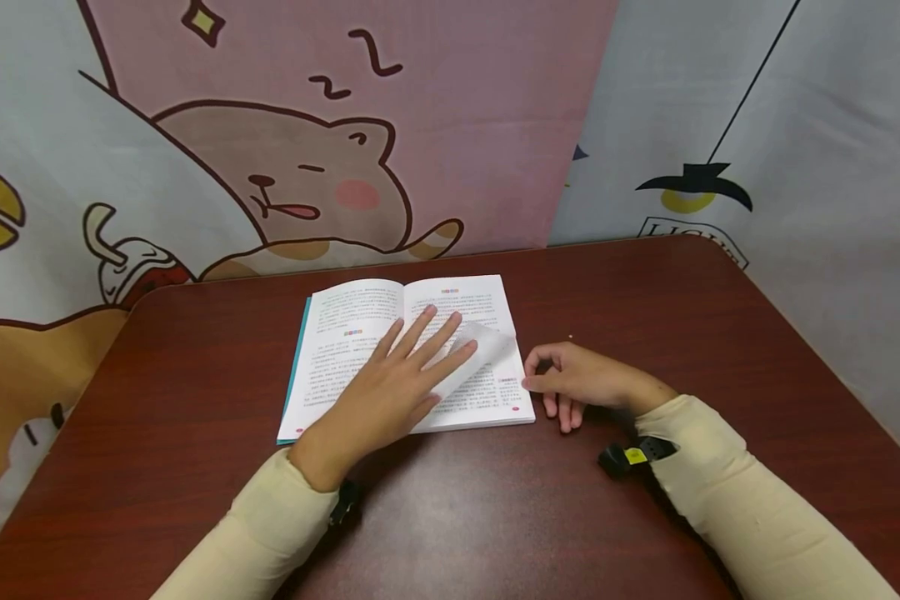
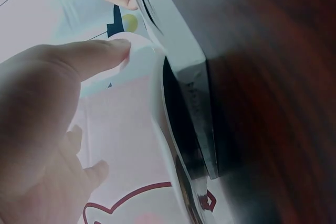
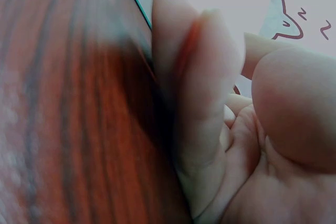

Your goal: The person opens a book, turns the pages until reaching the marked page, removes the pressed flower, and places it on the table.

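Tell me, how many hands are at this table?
2: the left hand is over the open book; the right hand is at its right edge. No others show.

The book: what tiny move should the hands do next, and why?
I'd probably sweep the left grip leftward, guiding the lifted page over, because that page curls up from the right side of the open book, right beside the left grip, while the right grip is at the book's right edge.
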Demonstrator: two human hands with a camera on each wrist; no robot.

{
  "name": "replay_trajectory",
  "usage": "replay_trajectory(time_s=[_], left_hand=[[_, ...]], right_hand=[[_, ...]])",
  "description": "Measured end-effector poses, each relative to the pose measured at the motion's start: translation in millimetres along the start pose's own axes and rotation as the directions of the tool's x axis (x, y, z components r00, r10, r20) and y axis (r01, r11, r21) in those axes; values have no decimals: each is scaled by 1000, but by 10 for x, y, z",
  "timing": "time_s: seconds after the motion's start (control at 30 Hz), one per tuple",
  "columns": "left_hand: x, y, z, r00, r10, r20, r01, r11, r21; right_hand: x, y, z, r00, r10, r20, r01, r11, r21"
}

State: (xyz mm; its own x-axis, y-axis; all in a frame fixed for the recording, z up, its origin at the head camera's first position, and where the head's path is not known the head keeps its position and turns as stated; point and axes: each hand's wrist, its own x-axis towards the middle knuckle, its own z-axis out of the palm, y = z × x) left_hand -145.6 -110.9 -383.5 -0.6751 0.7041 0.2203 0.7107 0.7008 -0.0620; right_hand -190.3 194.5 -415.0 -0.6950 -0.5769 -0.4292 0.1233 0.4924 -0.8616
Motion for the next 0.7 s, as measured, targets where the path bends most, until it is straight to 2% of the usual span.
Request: replay_trajectory(time_s=[0.33, 0.5, 0.7], left_hand=[[-18, 5, -7, 996, 81, 32, -82, 996, 23], [-18, 13, -5, 996, 81, 45, -82, 997, 8], [-28, 12, 9, 997, 78, 21, -78, 997, 10]], right_hand=[[3, 11, 2, 1000, -3, -7, 3, 1000, -2], [-3, 24, 8, 1000, -8, -6, 8, 1000, 5], [-5, 16, 17, 1000, -3, -7, 3, 1000, 9]])
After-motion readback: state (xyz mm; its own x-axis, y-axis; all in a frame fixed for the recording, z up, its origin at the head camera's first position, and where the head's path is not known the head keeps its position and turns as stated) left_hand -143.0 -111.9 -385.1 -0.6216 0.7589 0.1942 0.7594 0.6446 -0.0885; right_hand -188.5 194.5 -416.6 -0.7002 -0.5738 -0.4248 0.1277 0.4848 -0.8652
